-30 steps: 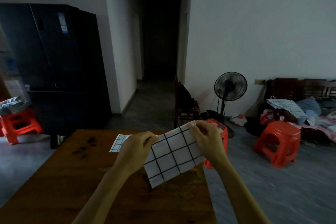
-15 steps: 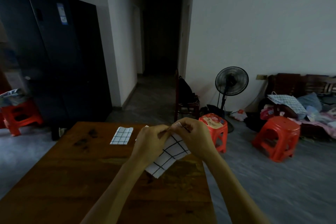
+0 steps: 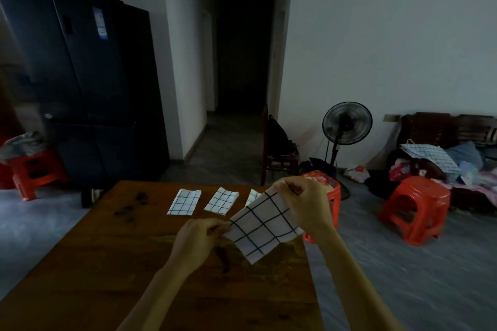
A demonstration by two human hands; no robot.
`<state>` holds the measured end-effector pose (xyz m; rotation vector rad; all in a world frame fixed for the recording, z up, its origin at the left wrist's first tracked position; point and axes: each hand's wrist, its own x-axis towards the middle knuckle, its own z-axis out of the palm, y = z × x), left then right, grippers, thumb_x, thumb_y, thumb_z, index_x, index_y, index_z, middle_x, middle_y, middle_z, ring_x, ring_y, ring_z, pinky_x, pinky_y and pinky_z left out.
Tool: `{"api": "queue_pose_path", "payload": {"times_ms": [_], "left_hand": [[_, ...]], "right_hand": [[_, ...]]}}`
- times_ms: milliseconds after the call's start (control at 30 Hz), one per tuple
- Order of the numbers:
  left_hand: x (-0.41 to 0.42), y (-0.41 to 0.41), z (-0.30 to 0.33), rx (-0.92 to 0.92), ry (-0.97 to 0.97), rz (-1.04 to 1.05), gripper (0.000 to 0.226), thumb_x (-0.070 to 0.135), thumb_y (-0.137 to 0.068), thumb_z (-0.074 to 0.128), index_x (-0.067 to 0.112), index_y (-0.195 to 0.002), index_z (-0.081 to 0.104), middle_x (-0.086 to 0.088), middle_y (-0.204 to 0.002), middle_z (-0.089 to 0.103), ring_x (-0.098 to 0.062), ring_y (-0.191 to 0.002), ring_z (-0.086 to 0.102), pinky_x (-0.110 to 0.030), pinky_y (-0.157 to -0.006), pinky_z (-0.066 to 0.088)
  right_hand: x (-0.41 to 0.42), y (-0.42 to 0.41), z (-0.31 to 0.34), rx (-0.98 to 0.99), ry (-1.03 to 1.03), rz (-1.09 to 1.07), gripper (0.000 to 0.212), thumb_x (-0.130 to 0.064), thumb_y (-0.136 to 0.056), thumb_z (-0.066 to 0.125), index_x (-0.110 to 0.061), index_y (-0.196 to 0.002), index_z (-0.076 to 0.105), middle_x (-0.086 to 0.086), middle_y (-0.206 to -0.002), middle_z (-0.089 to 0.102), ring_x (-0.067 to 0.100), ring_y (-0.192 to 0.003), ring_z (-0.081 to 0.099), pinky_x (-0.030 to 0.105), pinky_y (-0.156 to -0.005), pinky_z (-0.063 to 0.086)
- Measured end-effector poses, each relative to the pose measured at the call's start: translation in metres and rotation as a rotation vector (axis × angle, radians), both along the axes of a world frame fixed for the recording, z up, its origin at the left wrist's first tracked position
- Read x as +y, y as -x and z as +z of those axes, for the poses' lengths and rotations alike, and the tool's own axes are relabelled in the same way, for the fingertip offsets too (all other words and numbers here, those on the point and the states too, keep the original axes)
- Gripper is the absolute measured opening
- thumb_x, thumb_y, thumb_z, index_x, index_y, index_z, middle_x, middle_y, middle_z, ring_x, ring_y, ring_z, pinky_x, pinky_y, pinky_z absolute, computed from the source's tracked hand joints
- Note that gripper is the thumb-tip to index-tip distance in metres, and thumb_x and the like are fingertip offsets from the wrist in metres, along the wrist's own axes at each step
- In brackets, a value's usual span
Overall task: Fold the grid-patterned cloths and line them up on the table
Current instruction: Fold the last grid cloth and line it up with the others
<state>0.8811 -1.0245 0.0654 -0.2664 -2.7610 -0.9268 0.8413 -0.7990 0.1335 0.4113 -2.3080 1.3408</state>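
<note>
I hold a white cloth with a black grid (image 3: 265, 224) in the air above the brown wooden table (image 3: 107, 263). My left hand (image 3: 199, 239) pinches its lower left corner. My right hand (image 3: 304, 203) pinches its upper corner, so the cloth hangs slanted between them. Three folded grid cloths lie in a row near the table's far edge: one on the left (image 3: 185, 201), one in the middle (image 3: 222, 201), and a third (image 3: 253, 196) partly hidden behind the held cloth.
A red stool (image 3: 326, 191) stands just past the table's right far corner, another red stool (image 3: 415, 209) further right. A black fan (image 3: 347, 123), a chair (image 3: 279, 153), a cluttered bench (image 3: 451, 153) and a dark fridge (image 3: 88, 83) stand behind.
My hands were together at the cloth's top; now the left has dropped to the lower left corner and the cloth is spread slanted. The view tilted down, showing more folded cloths.
</note>
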Motion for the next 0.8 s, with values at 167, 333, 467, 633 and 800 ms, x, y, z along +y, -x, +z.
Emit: {"api": "queue_pose_path", "payload": {"times_ms": [167,333,467,633,800], "left_hand": [[-0.001,0.009,0.01,0.006,0.088,0.055,0.026,0.033,-0.094,0.05,0.03,-0.119,0.058,0.015,-0.103,0.05,0.002,-0.083,0.05,-0.013,-0.067,0.039],[0.035,0.014,0.027,0.126,0.028,-0.051,0.03,0.031,-0.095,0.051,0.029,-0.124,0.055,0.016,-0.111,0.055,0.002,-0.094,0.052,-0.017,-0.078,0.042],[0.038,0.014,0.015,0.135,0.021,-0.049,0.017,0.022,-0.095,0.05,0.025,-0.104,0.065,0.01,-0.084,0.064,-0.001,-0.07,0.057,-0.017,-0.067,0.046],[0.024,0.003,-0.006,0.087,0.01,-0.028,0.022,0.02,-0.095,0.049,0.025,-0.113,0.062,0.011,-0.102,0.065,0.003,-0.085,0.058,-0.016,-0.073,0.048],[0.025,0.001,-0.012,0.083,-0.106,0.016,0.02,0.018,-0.095,0.049,0.024,-0.11,0.061,0.017,-0.1,0.058,0.006,-0.086,0.055,-0.011,-0.066,0.046]], "right_hand": [[-0.005,0.002,-0.01,0.033,0.032,-0.046,0.008,-0.02,-0.089,0.065,-0.022,-0.088,0.073,-0.015,-0.086,0.07,-0.003,-0.082,0.063,0.013,-0.073,0.049],[-0.02,-0.006,-0.029,-0.065,-0.028,0.093,0.014,-0.019,-0.091,0.063,-0.028,-0.081,0.069,-0.017,-0.083,0.067,-0.006,-0.08,0.061,0.009,-0.067,0.046],[-0.019,-0.01,-0.037,-0.088,-0.063,0.097,0.01,-0.023,-0.092,0.062,-0.026,-0.087,0.07,-0.015,-0.088,0.068,-0.004,-0.085,0.062,0.015,-0.075,0.049],[-0.004,-0.011,-0.037,-0.047,0.003,0.008,0.008,-0.024,-0.089,0.065,-0.027,-0.084,0.071,-0.014,-0.083,0.07,0.0,-0.078,0.064,0.026,-0.073,0.055],[-0.005,-0.009,-0.037,-0.043,0.01,0.045,0.004,-0.026,-0.089,0.065,-0.027,-0.088,0.068,-0.014,-0.084,0.069,-0.001,-0.08,0.063,0.021,-0.072,0.055]]}}
